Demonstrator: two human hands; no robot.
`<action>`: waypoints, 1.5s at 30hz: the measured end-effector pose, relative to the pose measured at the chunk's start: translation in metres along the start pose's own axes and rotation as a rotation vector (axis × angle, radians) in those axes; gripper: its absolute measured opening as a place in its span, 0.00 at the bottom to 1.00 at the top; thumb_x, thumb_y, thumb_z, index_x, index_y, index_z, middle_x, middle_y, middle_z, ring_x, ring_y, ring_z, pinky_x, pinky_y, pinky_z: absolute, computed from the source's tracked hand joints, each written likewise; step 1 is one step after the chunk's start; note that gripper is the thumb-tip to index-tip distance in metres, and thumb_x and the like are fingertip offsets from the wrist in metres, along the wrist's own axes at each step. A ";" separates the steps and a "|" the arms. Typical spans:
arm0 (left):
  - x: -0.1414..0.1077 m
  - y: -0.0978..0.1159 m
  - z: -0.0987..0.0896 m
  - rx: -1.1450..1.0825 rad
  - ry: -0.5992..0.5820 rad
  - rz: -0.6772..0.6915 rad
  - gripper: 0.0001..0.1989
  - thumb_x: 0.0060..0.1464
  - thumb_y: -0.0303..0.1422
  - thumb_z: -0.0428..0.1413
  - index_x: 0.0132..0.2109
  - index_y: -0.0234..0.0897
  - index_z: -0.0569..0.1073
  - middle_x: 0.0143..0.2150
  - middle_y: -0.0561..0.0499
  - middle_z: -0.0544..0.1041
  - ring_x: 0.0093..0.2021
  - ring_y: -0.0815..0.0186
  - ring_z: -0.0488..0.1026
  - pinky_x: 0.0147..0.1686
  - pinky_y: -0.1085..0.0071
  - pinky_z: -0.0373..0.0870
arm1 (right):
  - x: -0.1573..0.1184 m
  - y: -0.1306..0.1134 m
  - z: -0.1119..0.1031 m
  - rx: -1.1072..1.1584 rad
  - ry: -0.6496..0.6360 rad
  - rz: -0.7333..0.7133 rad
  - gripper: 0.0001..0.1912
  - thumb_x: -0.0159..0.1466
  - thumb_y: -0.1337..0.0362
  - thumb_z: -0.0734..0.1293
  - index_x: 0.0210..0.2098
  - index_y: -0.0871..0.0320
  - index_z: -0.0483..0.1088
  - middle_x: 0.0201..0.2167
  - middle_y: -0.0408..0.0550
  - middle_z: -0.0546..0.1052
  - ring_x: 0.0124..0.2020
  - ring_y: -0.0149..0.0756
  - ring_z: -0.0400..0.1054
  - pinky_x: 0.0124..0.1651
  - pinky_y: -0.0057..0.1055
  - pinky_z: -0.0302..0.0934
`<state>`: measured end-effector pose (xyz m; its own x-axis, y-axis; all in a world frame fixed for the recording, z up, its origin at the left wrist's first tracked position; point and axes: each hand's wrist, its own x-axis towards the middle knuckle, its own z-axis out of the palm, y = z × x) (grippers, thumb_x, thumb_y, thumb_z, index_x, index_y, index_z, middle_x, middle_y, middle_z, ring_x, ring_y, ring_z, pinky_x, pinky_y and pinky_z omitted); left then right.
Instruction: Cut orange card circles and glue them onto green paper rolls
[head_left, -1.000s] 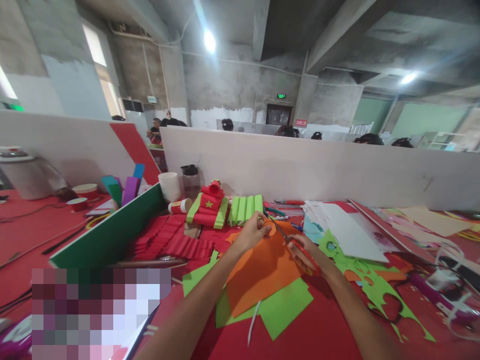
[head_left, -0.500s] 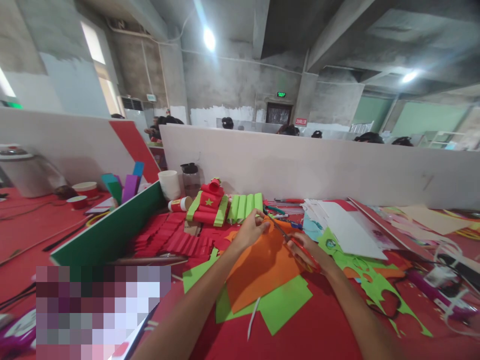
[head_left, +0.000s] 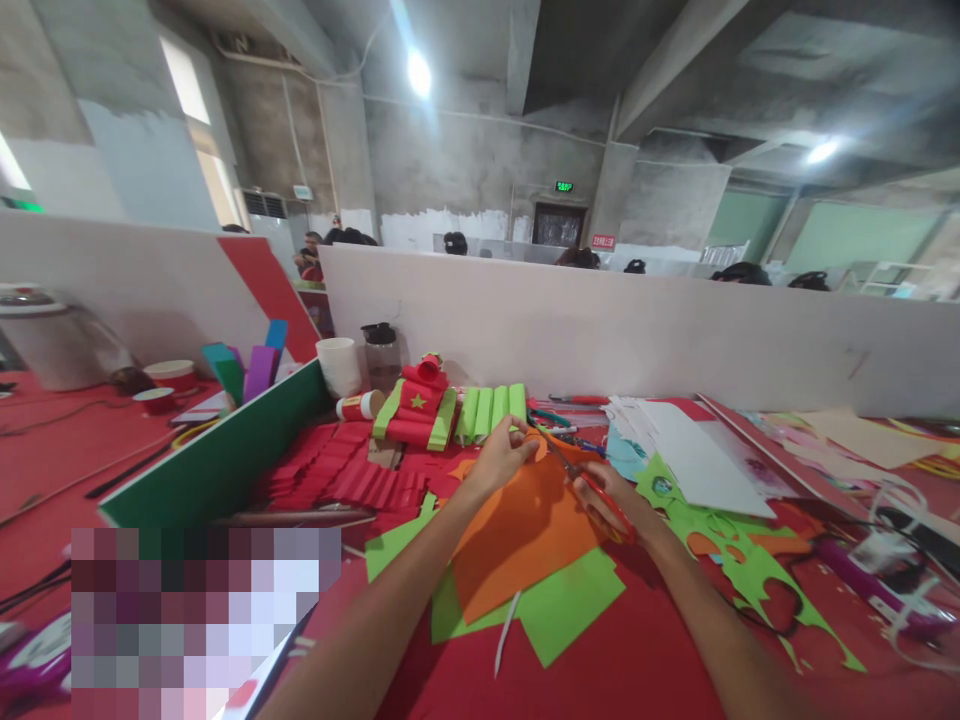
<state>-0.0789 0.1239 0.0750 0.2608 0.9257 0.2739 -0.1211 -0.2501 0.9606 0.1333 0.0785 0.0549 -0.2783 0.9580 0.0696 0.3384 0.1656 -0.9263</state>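
Observation:
My right hand [head_left: 604, 492] is closed around a pair of scissors [head_left: 611, 512] with red-orange handles, the blades pointing up and left toward my other hand. My left hand [head_left: 504, 455] pinches a small orange piece [head_left: 541, 450] with a curved edge, close to the blade tips. Beneath both hands lies an orange sheet [head_left: 517, 550], which looks like felt or craft foam. Under that are light green sheets [head_left: 574, 610], with a thin white stick [head_left: 508, 635] resting across them. Whether the blades touch the small piece is hard to see.
Folded red strips [head_left: 322, 470] and a red-green figure with a star [head_left: 418, 402] stand at the back left, beside rolled green pieces [head_left: 491, 412]. A green board [head_left: 217, 450] borders the left. Cut green scraps [head_left: 780, 590] and a purple glue gun [head_left: 870, 590] lie right.
Both hands stay in nearly the same place. The small orange piece shows a little more beside my left fingers, and the scissors have shifted slightly.

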 end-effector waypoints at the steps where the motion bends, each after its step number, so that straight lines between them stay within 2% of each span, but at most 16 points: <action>1: 0.000 0.000 0.000 0.010 -0.008 0.004 0.18 0.50 0.38 0.62 0.39 0.39 0.60 0.24 0.60 0.69 0.25 0.72 0.68 0.31 0.74 0.64 | -0.001 -0.001 0.001 0.011 -0.012 0.004 0.29 0.56 0.40 0.68 0.43 0.59 0.67 0.22 0.39 0.67 0.17 0.26 0.59 0.18 0.23 0.52; 8: 0.000 0.000 -0.003 0.097 -0.058 0.030 0.15 0.52 0.37 0.60 0.40 0.39 0.60 0.22 0.62 0.65 0.23 0.73 0.65 0.27 0.76 0.59 | 0.000 0.005 -0.001 0.103 -0.090 0.115 0.28 0.58 0.41 0.68 0.46 0.54 0.65 0.21 0.36 0.65 0.15 0.24 0.55 0.18 0.23 0.53; 14: -0.001 0.002 -0.003 0.101 -0.062 0.036 0.16 0.51 0.37 0.60 0.40 0.39 0.61 0.22 0.62 0.66 0.24 0.73 0.65 0.28 0.76 0.59 | 0.001 0.008 -0.003 0.049 -0.065 0.017 0.28 0.60 0.39 0.65 0.46 0.57 0.66 0.21 0.38 0.66 0.14 0.24 0.57 0.16 0.22 0.51; 22: -0.005 0.009 -0.002 0.138 -0.061 0.024 0.14 0.52 0.37 0.59 0.38 0.40 0.60 0.23 0.60 0.68 0.25 0.71 0.68 0.29 0.75 0.61 | -0.001 0.002 -0.002 -0.008 -0.030 -0.010 0.29 0.57 0.41 0.67 0.44 0.59 0.68 0.20 0.36 0.65 0.15 0.26 0.60 0.16 0.22 0.52; 27: -0.007 0.010 0.001 0.079 -0.051 0.026 0.14 0.52 0.38 0.59 0.38 0.39 0.61 0.25 0.58 0.71 0.27 0.71 0.70 0.33 0.73 0.67 | -0.001 -0.001 -0.004 0.005 -0.029 0.029 0.30 0.57 0.40 0.67 0.44 0.60 0.68 0.18 0.36 0.64 0.16 0.29 0.64 0.16 0.22 0.53; 33: -0.005 0.008 0.003 0.048 0.007 0.052 0.13 0.52 0.38 0.59 0.38 0.38 0.64 0.29 0.56 0.72 0.29 0.69 0.72 0.35 0.70 0.71 | -0.003 -0.001 -0.002 0.011 -0.030 0.034 0.28 0.57 0.42 0.68 0.45 0.59 0.67 0.17 0.35 0.65 0.13 0.26 0.58 0.14 0.21 0.51; 39: -0.001 0.004 0.000 0.082 0.032 0.085 0.13 0.52 0.38 0.59 0.40 0.38 0.65 0.26 0.57 0.70 0.27 0.70 0.70 0.31 0.73 0.67 | 0.002 0.002 -0.002 -0.012 -0.002 0.006 0.28 0.57 0.41 0.68 0.42 0.60 0.69 0.21 0.40 0.69 0.18 0.31 0.66 0.18 0.24 0.56; 45: 0.001 0.003 -0.003 0.091 0.005 0.069 0.14 0.52 0.37 0.60 0.41 0.38 0.63 0.26 0.58 0.70 0.26 0.71 0.68 0.29 0.75 0.63 | -0.003 -0.002 0.000 -0.029 -0.038 -0.050 0.27 0.59 0.40 0.66 0.43 0.58 0.69 0.23 0.40 0.67 0.19 0.28 0.61 0.19 0.23 0.54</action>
<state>-0.0819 0.1249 0.0776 0.2500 0.9069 0.3392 -0.0512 -0.3375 0.9399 0.1338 0.0756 0.0569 -0.3294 0.9388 0.1007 0.3491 0.2202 -0.9108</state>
